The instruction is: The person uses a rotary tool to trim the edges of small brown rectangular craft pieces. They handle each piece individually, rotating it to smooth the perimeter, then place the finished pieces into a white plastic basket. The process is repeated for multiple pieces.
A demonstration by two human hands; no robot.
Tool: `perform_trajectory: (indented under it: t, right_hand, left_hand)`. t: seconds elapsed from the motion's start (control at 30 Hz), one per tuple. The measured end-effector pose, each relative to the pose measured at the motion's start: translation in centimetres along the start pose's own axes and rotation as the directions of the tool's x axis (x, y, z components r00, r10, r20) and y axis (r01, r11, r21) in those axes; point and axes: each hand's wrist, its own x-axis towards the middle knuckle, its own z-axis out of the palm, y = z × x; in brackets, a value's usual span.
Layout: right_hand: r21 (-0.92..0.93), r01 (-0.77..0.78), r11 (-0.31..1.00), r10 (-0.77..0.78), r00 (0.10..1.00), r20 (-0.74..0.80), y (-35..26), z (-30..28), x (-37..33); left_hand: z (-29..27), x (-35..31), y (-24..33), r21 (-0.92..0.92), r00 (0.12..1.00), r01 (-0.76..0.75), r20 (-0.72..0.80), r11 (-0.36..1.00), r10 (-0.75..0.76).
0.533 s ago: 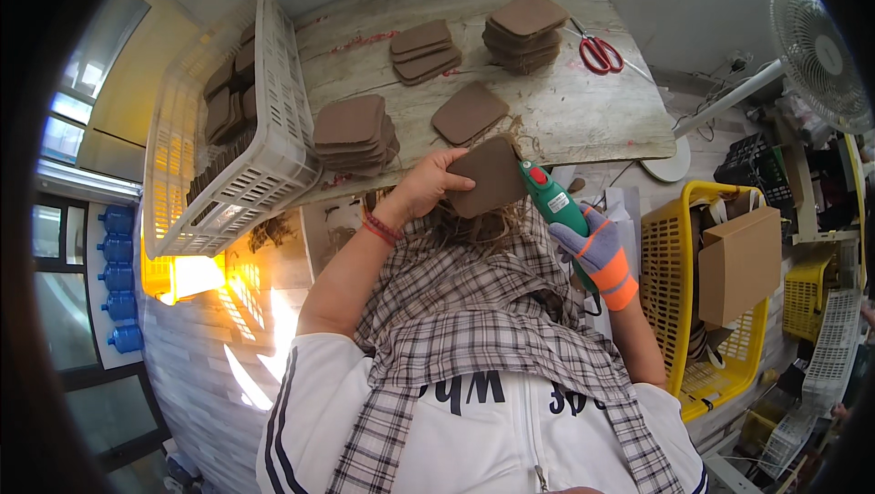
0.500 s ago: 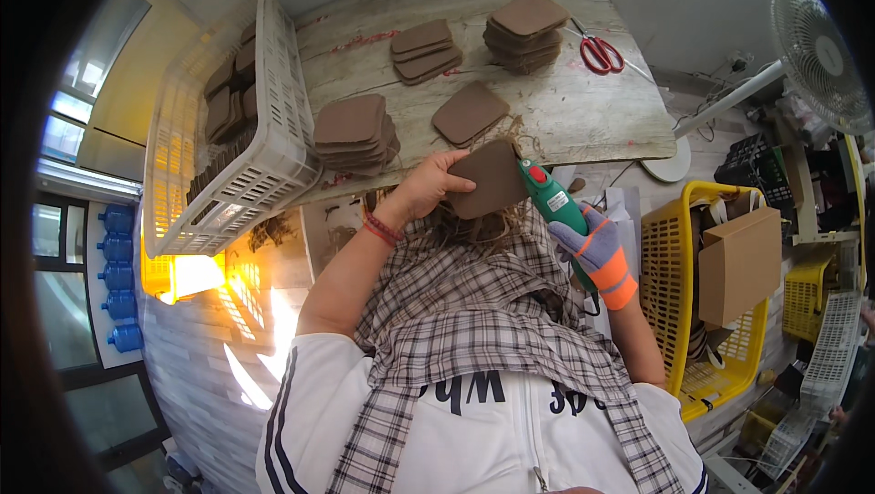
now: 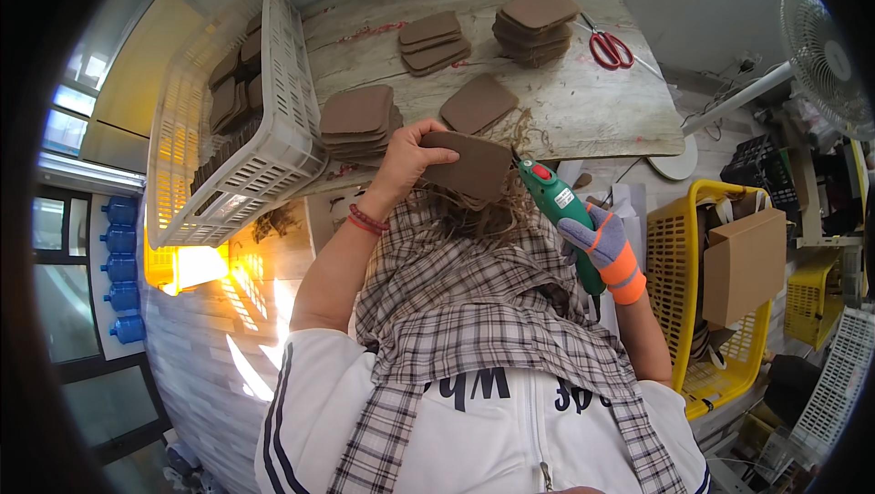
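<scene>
My bare left hand (image 3: pixel 401 166) pinches the left edge of a brown pad (image 3: pixel 478 170) with rounded corners, held tilted above my lap at the table's near edge. In my gloved right hand (image 3: pixel 602 248), the fingers wrap round a green corded power tool (image 3: pixel 554 195) with a red button. Its narrow tip is at the pad's upper right edge; whether it touches I cannot tell. Thin curled brown trimmings (image 3: pixel 492 221) lie on my checked apron below the pad. Just beyond the held pad, a similar loose pad (image 3: pixel 478 102) lies on the table.
Stacks of brown pads stand on the worn table (image 3: pixel 365 56): a near left stack (image 3: pixel 355 113), a small middle stack (image 3: pixel 433 38) and a far right stack (image 3: pixel 538 6). Also there: red-handled scissors (image 3: pixel 611 50), a white crate (image 3: pixel 290 84), a fan (image 3: pixel 825 52) and a yellow basket (image 3: pixel 670 289).
The pad has turned and tilted in my left hand, its right edge now lower and closer to upright. The tool is still held, its tip slightly further left.
</scene>
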Motion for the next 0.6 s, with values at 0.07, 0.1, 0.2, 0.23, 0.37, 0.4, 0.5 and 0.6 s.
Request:
perform_trajectory:
  t: [0.07,0.1,0.2,0.23,0.37,0.4,0.5,0.6]
  right_hand:
    - [-0.044,0.039,0.998,-0.040,0.999,-0.020,0.5,0.1,0.1]
    - [-0.040,0.037,0.999,-0.037,0.999,-0.005,0.5,0.1,0.1]
    - [-0.034,0.004,0.999,-0.003,0.999,0.040,-0.3,0.1,-0.2]
    - [-0.038,-0.024,0.999,0.027,0.998,0.056,-0.6,0.1,-0.3]
    - [-0.049,-0.065,0.997,0.069,0.995,0.075,-1.2,0.3,-0.7]
    - [-0.043,-0.072,0.996,0.075,0.994,0.078,-1.4,0.4,-0.7]
    - [-0.013,-0.087,0.996,0.088,0.992,0.090,-1.8,0.7,-0.7]
    - [0.002,-0.080,0.997,0.079,0.992,0.094,-2.1,1.1,-0.6]
  left_hand:
    - [0.1,0.0,0.1,-0.074,0.999,0.038,-0.013,0.997,-0.039]
    - [0.1,0.0,0.1,-0.112,0.998,0.057,-0.018,0.992,-0.059]
    - [0.1,-0.1,0.3,-0.135,0.996,0.083,-0.002,0.987,-0.084]
    - [0.2,-0.1,0.4,-0.111,0.996,0.083,-0.001,0.990,-0.084]
    - [0.5,-0.2,0.7,-0.064,0.995,0.093,0.038,0.994,-0.091]
    - [0.6,-0.2,0.7,-0.064,0.994,0.098,0.056,0.993,-0.095]
    - [1.2,-0.3,0.7,-0.001,0.993,0.091,0.077,0.996,-0.091]
    - [1.4,-0.3,0.4,0.047,0.985,0.111,0.127,0.993,-0.117]
